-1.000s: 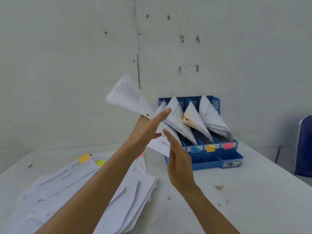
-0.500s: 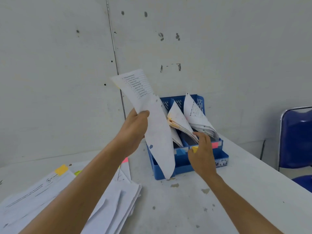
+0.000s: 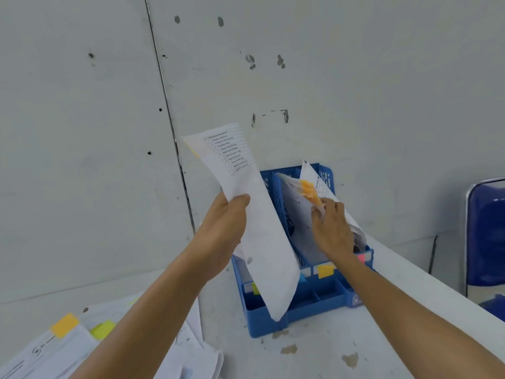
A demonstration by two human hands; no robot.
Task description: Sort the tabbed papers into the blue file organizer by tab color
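- My left hand grips a loose sheet at mid-frame, thumb across its front. The sheet hangs tilted in front of the blue file organizer and is not yet in any slot.
- My right hand reaches into the organizer right of centre, fingers curled on the filed papers just below their orange tabs.
- A thin yellowish edge shows at the sheet's upper left corner. I cannot tell from here whether it is the tab, so I risk misfiling it in the wrong colour slot.
- The sheet is held by one side only and its lower end droops. It could buckle against a divider or catch on the front tray.
- Pulling the filed papers aside could drag some out or tip the light organizer, which stands near the surface's far edge.
- The sheet hides the left slots and part of the front colour labels.
- The pale surface is stained with brownish spots. A loose pile of tabbed papers lies at lower left.
- A scuffed grey wall fills the top, and a blue chair sits at the right edge.
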